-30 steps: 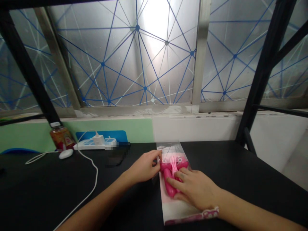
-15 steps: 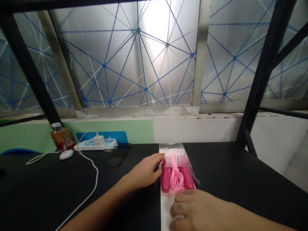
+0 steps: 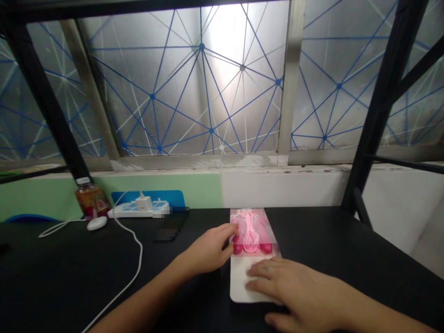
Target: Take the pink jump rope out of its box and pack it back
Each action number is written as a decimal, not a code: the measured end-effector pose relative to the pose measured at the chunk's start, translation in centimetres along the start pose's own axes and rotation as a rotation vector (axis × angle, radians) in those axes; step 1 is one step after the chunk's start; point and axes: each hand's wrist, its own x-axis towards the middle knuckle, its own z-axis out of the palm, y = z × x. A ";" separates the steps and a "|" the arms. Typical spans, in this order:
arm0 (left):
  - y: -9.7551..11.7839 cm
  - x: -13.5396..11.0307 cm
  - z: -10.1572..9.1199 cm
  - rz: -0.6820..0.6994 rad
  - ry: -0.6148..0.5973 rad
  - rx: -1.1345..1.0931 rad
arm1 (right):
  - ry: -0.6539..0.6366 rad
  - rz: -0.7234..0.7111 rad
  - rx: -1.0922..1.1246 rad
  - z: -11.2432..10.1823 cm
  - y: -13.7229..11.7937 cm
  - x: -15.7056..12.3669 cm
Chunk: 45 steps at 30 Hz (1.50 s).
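A clear plastic bag (image 3: 239, 277) lies on the black table (image 3: 333, 249) in front of me. Inside it, at the far end, sits a pink skipping rope (image 3: 250, 233) with two pink handles and a coiled cord. My left hand (image 3: 210, 249) pinches the bag's left edge beside the rope, fingers closed on the plastic. My right hand (image 3: 291, 289) lies flat on the near, empty part of the bag with its fingers stretched out.
A white power strip with a plugged charger (image 3: 138, 206) and a white cable (image 3: 133, 263) lie at the back left. A bottle (image 3: 88, 200) and a small white object (image 3: 96, 223) stand beside them. Black frame posts (image 3: 378, 111) rise at the right and left.
The rope has slid to the far end of the bag. My right hand has drawn back off the rope toward me and now presses the bag's flat near part. My left hand has stayed put.
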 end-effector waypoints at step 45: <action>-0.9 0.9 1.5 -0.030 -0.066 0.029 | 0.365 0.103 -0.341 2.2 8.3 -0.5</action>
